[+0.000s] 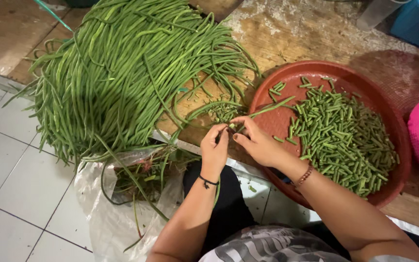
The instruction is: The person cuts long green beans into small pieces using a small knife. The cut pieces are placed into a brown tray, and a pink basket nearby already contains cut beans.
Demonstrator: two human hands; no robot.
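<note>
Hands: left hand (215,148), right hand (258,143) both pinching long bean (267,107) over red tray (398,140).

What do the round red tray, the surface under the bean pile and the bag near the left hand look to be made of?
Red tray: probably plastic, judging by its uniform colour, smooth moulded rim and dull sheen. Surface under the long beans: wood, going by its visible grain and worn, pale patches. Bag: thin, translucent plastic film, crinkled, with scraps showing through.

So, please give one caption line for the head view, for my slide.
Two hands snap a long bean beside a red tray of cut pieces.
</note>
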